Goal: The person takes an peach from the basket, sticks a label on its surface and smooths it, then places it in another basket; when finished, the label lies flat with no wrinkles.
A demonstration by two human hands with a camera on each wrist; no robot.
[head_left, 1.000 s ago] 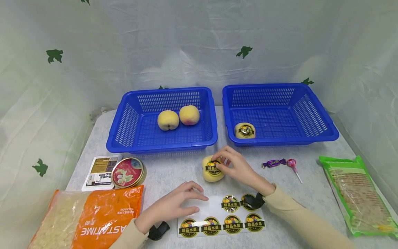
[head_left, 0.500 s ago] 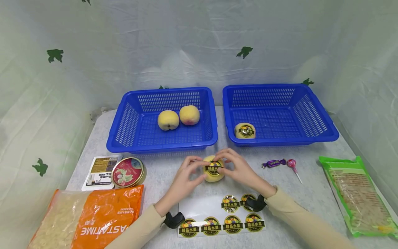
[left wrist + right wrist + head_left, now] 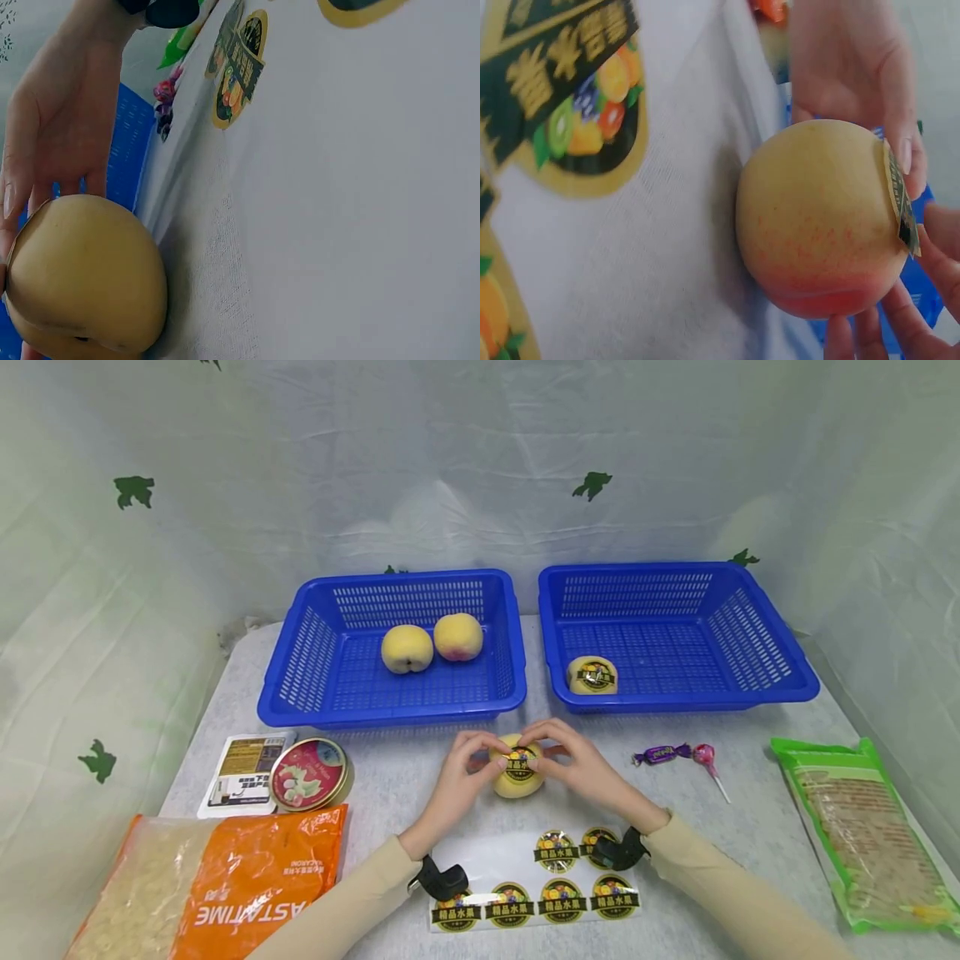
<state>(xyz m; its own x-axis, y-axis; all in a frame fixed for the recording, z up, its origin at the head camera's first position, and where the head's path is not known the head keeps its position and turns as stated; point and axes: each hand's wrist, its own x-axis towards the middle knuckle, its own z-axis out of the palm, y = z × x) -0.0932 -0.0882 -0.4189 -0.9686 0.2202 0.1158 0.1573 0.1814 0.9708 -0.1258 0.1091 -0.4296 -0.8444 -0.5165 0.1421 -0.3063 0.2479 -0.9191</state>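
Observation:
A yellow peach [image 3: 517,788] sits on the table between both hands, a round black-and-gold fruit sticker [image 3: 519,763] on its upper face. From the left, my left hand [image 3: 459,777] holds the peach, its thumb at the sticker's edge. My right hand [image 3: 579,770] grips the other side, thumb on the sticker too. A red blush shows low on the peach [image 3: 817,217] in the right wrist view, where one edge of the sticker [image 3: 902,199] stands off the skin. Nearer me lies a white sticker sheet [image 3: 480,860] with several stickers left on it.
Two blue baskets stand behind: the left basket [image 3: 390,720] holds two peaches, the right basket [image 3: 675,700] one stickered peach. A round tin [image 3: 307,774], a flat pack [image 3: 236,777] and a macaroni bag [image 3: 247,885] lie left. Candy [image 3: 662,753], a lollipop [image 3: 705,755] and a green-edged bag [image 3: 862,827] lie right.
My left hand has come up from over the sticker sheet to the peach and now holds its left side. The right hand stays at the peach, its thumb on the sticker.

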